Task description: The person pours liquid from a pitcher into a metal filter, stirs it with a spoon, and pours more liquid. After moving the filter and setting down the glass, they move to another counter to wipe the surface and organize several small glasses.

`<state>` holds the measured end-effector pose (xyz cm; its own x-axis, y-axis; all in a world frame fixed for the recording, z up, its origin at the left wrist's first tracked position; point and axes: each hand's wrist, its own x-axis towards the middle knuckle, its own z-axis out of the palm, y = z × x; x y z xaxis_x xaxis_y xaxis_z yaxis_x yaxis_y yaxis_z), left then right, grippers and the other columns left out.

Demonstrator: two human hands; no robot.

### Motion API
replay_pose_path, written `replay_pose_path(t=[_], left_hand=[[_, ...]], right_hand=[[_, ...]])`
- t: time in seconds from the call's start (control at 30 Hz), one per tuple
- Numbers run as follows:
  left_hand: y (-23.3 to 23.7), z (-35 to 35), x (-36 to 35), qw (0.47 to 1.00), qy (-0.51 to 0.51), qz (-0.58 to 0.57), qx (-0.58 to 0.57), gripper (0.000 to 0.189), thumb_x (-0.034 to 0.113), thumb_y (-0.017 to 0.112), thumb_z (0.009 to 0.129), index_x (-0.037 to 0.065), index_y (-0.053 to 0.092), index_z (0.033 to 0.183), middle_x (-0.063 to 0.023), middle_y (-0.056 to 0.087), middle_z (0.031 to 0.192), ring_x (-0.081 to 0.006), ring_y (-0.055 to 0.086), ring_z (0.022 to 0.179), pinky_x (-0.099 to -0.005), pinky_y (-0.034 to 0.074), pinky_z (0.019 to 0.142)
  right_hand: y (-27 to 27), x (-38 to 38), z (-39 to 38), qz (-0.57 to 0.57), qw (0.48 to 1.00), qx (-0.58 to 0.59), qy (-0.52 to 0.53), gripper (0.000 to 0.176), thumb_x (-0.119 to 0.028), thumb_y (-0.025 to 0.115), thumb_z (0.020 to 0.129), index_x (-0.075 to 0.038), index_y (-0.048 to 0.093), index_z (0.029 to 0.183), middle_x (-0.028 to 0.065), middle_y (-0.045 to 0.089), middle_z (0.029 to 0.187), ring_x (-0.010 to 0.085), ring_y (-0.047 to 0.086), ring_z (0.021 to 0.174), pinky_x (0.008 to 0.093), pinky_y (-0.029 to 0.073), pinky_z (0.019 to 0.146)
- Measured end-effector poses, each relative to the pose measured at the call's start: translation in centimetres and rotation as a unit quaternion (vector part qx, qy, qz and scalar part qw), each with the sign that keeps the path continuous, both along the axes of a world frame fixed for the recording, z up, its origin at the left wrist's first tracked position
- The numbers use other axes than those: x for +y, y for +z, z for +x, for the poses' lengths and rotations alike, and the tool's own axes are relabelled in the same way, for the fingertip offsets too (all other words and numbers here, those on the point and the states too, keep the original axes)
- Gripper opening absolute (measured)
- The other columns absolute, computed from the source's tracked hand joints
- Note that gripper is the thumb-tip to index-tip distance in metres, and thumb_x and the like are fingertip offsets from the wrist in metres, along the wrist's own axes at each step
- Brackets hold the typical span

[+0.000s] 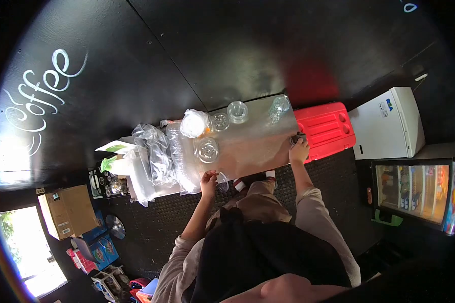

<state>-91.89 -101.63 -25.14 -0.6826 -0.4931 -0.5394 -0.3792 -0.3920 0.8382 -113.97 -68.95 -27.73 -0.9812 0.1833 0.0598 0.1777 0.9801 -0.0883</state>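
My left hand [209, 184] is closed at the front edge of the steel table [258, 141], pinching a clear round plastic lid [222, 182] by its side. At the table's right end, my right hand [299, 150] is closed on a dark bunched cloth [298, 137], whose exact shape is partly covered by my fingers. Nearest to my left hand on the table is a clear round container [207, 150]. Behind it stand another clear container [220, 121], a clear bowl-like one [237, 112] and a white plastic-wrapped bundle [194, 123]. Clear glass-like ware [279, 107] is at the back right corner.
Left on the table lie stacked clear cups [176, 156] and crumpled plastic bags [154, 151]. A red cooler box [326, 130] adjoins the table's right end. Farther right are a white freezer [384, 126] and a glass-door fridge [414, 187]. A cardboard box [68, 212] is at far left.
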Motion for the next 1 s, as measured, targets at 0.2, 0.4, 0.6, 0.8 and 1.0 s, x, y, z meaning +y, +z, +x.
replay_pose_path(t=[0.2, 0.4, 0.6, 0.8, 1.0], left_hand=[[0.0, -1.2, 0.4, 1.000, -0.013, 0.011, 0.016, 0.020, 0.001, 0.053, 0.085, 0.009, 0.060, 0.101, -0.0008, 0.066, 0.092, -0.0052, 0.053, 0.073, -0.0198, 0.042, 0.060], [1.5, -2.9, 0.3, 0.997, -0.012, 0.072, -0.004, 0.016, 0.006, 0.058, 0.087, 0.013, 0.059, 0.101, 0.0009, 0.064, 0.094, -0.0071, 0.053, 0.078, -0.0245, 0.042, 0.066], [0.6, -1.5, -1.7, 0.997, -0.001, 0.080, 0.004, 0.018, 0.007, 0.057, 0.088, 0.013, 0.059, 0.105, 0.0009, 0.060, 0.093, -0.0072, 0.052, 0.076, -0.0243, 0.043, 0.065], [0.3, 1.7, -4.0, 0.992, -0.072, 0.084, -0.062, 0.034, 0.006, 0.056, 0.088, 0.008, 0.056, 0.122, 0.0001, 0.059, 0.095, -0.0065, 0.051, 0.072, -0.0218, 0.042, 0.057], [-1.8, 3.9, -3.9, 0.975, -0.067, 0.197, -0.073, 0.080, 0.002, 0.060, 0.084, 0.009, 0.014, 0.150, -0.0096, 0.065, 0.085, -0.0099, 0.054, 0.055, -0.0237, 0.043, 0.044]], right_hand=[[-1.5, -6.4, 6.0, -0.096, 0.976, -0.041, 0.192, 0.036, -0.021, 0.063, 0.079, -0.004, 0.052, 0.108, 0.0209, 0.052, 0.109, 0.0388, 0.052, 0.101, 0.0493, 0.045, 0.085], [0.7, -7.7, 12.0, -0.216, 0.865, -0.030, 0.452, 0.031, -0.014, 0.066, 0.073, -0.015, 0.061, 0.104, 0.0116, 0.054, 0.106, 0.0341, 0.053, 0.102, 0.0458, 0.047, 0.083], [-0.5, -0.9, 6.7, -0.171, 0.960, 0.056, 0.216, 0.035, -0.012, 0.066, 0.071, -0.017, 0.062, 0.106, 0.0119, 0.055, 0.103, 0.0344, 0.051, 0.103, 0.0444, 0.046, 0.086], [-0.6, -2.2, 3.7, -0.125, 0.990, 0.072, 0.009, 0.037, -0.014, 0.068, 0.073, -0.016, 0.061, 0.110, 0.0157, 0.051, 0.110, 0.0383, 0.049, 0.104, 0.0489, 0.044, 0.087], [-0.3, -11.2, 8.9, -0.235, 0.929, 0.036, 0.283, 0.037, -0.009, 0.066, 0.074, -0.014, 0.060, 0.110, 0.0152, 0.051, 0.110, 0.0368, 0.051, 0.101, 0.0472, 0.044, 0.086]])
